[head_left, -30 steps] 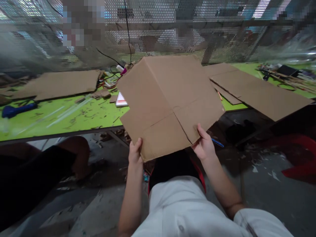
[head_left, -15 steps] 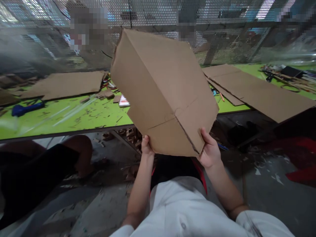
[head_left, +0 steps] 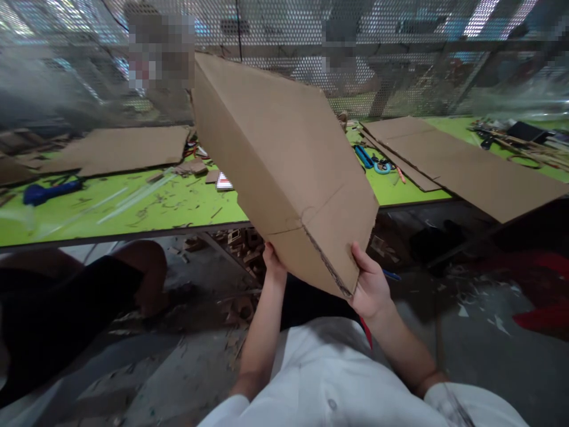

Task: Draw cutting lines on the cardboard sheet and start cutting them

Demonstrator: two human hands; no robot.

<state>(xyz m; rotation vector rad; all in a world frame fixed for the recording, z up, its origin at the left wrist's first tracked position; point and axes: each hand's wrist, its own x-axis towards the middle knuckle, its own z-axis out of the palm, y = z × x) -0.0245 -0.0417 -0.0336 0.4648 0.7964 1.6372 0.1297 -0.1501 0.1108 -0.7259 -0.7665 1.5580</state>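
Observation:
A large brown cardboard sheet (head_left: 280, 154) is held up in front of me, tilted and bent along a lengthwise crease. Its lower part has a slit along that crease and a pencil line with a small curve drawn across it. My left hand (head_left: 274, 261) grips its lower left edge, thumb on the near face. At the lower right edge my right hand (head_left: 371, 282) is closed on it beside the slit, thumb also in front. The other fingers of both hands are mostly hidden behind the cardboard.
The green table (head_left: 178, 210) bears a blue glue gun (head_left: 51, 193), clear sticks, scraps and scissors (head_left: 381, 166). Cardboard sheets lie left (head_left: 128, 151) and right (head_left: 471, 160), the right one overhanging the edge. Another person's leg (head_left: 144, 279) is at left; a perforated metal screen (head_left: 275, 35) stands behind.
The cardboard sheet has turned and tilted, its top moving left and its fold becoming sharper. My left hand has shifted slightly right, my right hand slightly left and down. Scissors have come into view.

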